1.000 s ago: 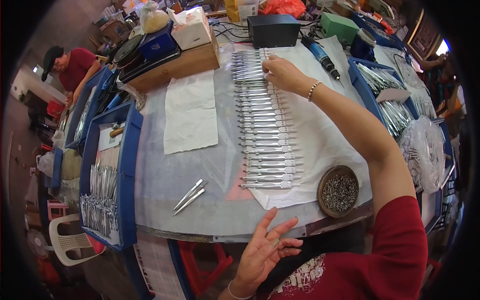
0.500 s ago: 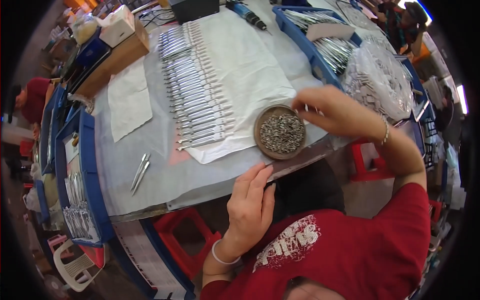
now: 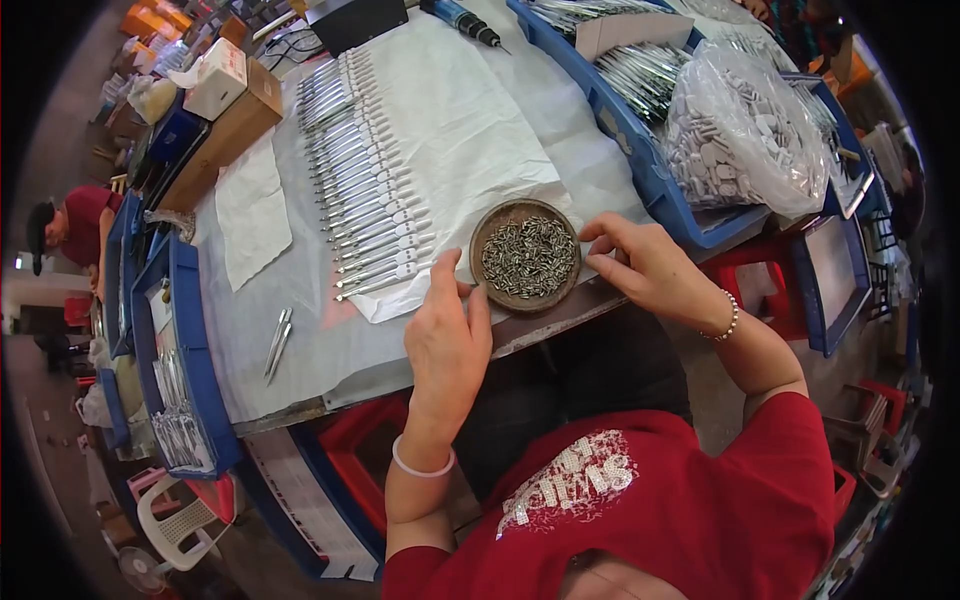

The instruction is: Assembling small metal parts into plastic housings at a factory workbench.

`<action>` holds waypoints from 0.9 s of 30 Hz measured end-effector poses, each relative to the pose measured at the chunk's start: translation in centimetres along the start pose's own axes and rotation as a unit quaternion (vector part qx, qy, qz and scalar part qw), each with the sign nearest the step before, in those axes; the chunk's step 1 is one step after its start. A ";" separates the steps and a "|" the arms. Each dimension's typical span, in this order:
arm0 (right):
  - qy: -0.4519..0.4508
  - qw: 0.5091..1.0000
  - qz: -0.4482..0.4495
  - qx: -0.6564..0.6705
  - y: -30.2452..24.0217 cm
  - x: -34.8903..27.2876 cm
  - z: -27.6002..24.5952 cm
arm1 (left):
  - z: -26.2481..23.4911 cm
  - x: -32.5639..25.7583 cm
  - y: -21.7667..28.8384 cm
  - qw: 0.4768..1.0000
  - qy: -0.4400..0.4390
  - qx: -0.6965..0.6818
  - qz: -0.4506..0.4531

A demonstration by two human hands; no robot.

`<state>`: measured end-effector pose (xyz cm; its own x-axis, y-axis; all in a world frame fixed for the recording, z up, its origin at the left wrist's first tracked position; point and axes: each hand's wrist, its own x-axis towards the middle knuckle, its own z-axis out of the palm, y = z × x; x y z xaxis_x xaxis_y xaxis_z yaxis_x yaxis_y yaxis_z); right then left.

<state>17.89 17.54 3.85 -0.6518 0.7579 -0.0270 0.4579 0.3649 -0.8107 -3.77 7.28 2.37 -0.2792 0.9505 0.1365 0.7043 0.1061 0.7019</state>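
A round brown bowl (image 3: 478, 243) full of small silvery metal pieces (image 3: 530, 258) stands at the table's near edge. On its left side is my left hand (image 3: 447, 335), fingers stretched out and thumb apart, with nothing in it. My right hand (image 3: 645, 265) is at the bowl's right rim, its fingers curved and apart from the thumb; nothing shows between them. I cannot tell whether either hand touches the bowl. Left of the bowl, a long row of slim silver pen-like pieces (image 3: 375, 205) with white flat ends lies on a white cloth (image 3: 470, 130).
Two loose silver pieces (image 3: 279, 342) lie at the near left. A blue tray (image 3: 625, 125) at the right holds silver rods and a clear bag (image 3: 745, 140) of white parts. A blue-black power screwdriver (image 3: 462, 22) lies at the back. Blue bins (image 3: 190, 330) line the left.
My right hand has come down from above the bowl's right side to its rim. My left hand has moved forward to the bowl's left side. The view has shifted a little.
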 end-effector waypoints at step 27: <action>-0.014 0.945 0.147 0.293 0.9 1.3 0.7 | 0.1 2.4 -0.7 0.891 -0.078 -0.382 -0.234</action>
<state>17.08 18.49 2.67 -0.5687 0.7619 -0.3099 0.2129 -0.2276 -0.9502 -4.87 9.50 2.12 -0.2896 0.8894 -0.3538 -0.1320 0.3290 0.9351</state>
